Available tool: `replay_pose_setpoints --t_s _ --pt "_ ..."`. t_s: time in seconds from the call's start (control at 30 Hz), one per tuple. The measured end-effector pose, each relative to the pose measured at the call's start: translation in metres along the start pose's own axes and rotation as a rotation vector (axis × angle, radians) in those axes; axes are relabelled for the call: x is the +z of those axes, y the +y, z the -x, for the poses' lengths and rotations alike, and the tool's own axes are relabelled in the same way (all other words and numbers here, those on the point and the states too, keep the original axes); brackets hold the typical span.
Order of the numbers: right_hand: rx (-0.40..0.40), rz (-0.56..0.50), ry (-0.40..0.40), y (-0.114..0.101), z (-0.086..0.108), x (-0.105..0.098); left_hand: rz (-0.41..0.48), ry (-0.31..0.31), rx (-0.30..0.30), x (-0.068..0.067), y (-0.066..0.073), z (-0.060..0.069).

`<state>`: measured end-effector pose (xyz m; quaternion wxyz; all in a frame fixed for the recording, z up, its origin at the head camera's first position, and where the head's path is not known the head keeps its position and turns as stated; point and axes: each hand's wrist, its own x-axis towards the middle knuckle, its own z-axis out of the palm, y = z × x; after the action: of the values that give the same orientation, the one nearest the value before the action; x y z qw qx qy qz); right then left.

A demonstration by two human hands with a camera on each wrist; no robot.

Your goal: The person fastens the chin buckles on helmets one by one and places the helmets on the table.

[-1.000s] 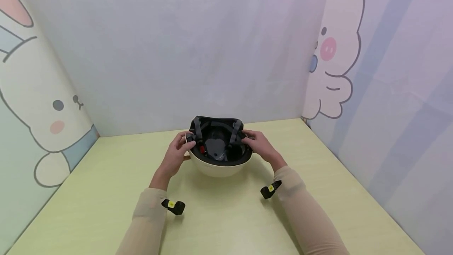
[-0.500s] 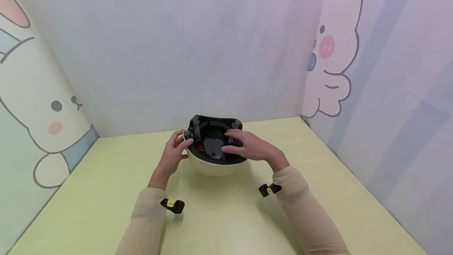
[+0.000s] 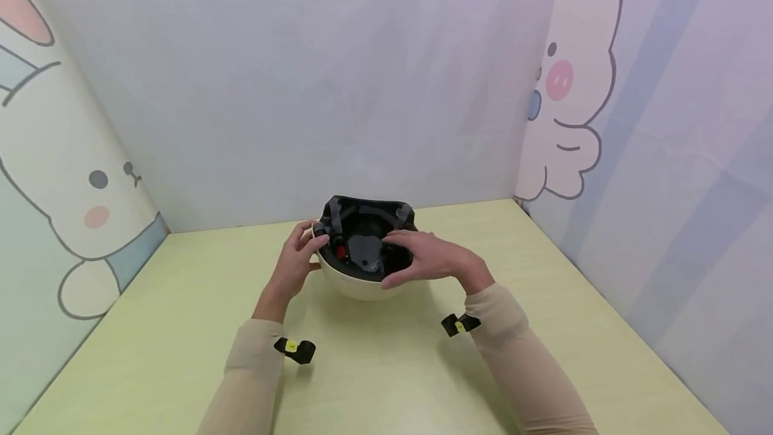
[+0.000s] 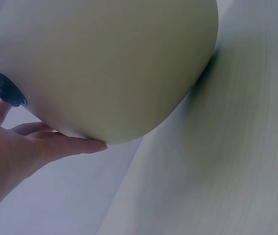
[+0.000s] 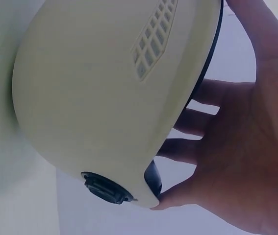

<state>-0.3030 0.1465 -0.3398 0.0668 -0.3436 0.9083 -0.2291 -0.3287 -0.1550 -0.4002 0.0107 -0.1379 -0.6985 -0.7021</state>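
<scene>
Behind the work hangs a pale grey-lilac backdrop [image 3: 290,86], and below it you have a light yellow-green table [image 3: 374,368]. Two beige sleeves [image 3: 525,374] cover your forearms. The cream hard-shell helmet [image 3: 359,287] sits at the far middle of the table, between your hands, dome down, its black-lined opening facing up and towards you.

Your left hand [image 3: 294,264] grips the helmet's left rim, thumb over the edge, fingers against the outer shell. Your right hand [image 3: 429,257] is spread wide across the right side of the opening, fingers extended over the cavity, thumb apart at the near rim; it has no closed grip, and firm contact along the rim cannot be confirmed.

A lattice vent [image 5: 153,41] marks the shell. Grey straps [image 3: 335,219] line the interior, and a small red piece [image 3: 341,252] shows inside, near your left thumb.
</scene>
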Motion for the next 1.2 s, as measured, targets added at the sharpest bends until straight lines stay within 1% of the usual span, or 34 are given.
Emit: replay_pose_setpoints --t_s 0.17,0.27,0.37,0.43,0.5,0.53,0.6,0.7,0.8,1.0,1.07,1.2 --pt "-0.044 0.018 0.013 -0.002 0.0 -0.001 -0.005 -0.016 0.019 0.001 0.003 0.001" --pt "-0.074 0.004 0.017 -0.003 0.001 -0.002 -0.012 -0.02 0.021 0.001 0.004 0.001" --pt "-0.179 -0.058 0.011 -0.005 0.0 -0.001 -0.013 -0.016 0.014 0.001 0.004 0.001" --pt "-0.277 -0.121 -0.014 -0.007 -0.001 0.001 -0.015 -0.012 0.012 0.0 0.003 0.001" --pt "-0.367 -0.183 -0.056 -0.01 -0.002 0.002 -0.013 -0.01 0.011 0.0 0.002 0.001" --pt "-0.398 -0.209 -0.081 -0.011 -0.002 0.002 -0.016 -0.01 0.012 0.0 0.002 0.001" --pt "-0.438 -0.213 -0.118 -0.014 -0.002 0.002 -0.014 -0.01 0.015 0.0 0.003 0.001" --pt "-0.448 -0.157 -0.143 -0.019 -0.001 0.002 -0.013 -0.01 0.015 0.0 0.003 0.001" --pt "-0.448 -0.085 -0.15 -0.024 -0.001 0.004 0.004 0.002 0.002 -0.001 0.004 0.0" --pt "-0.492 0.026 -0.12 -0.035 -0.006 0.012 0.039 0.04 -0.023 0.0 0.006 0.0" --pt "-0.478 0.06 -0.111 -0.039 -0.007 0.015 0.047 0.045 -0.028 0.0 0.006 0.0" --pt "-0.393 0.143 -0.097 -0.049 -0.003 0.016 0.053 0.04 -0.028 0.0 0.008 0.0"
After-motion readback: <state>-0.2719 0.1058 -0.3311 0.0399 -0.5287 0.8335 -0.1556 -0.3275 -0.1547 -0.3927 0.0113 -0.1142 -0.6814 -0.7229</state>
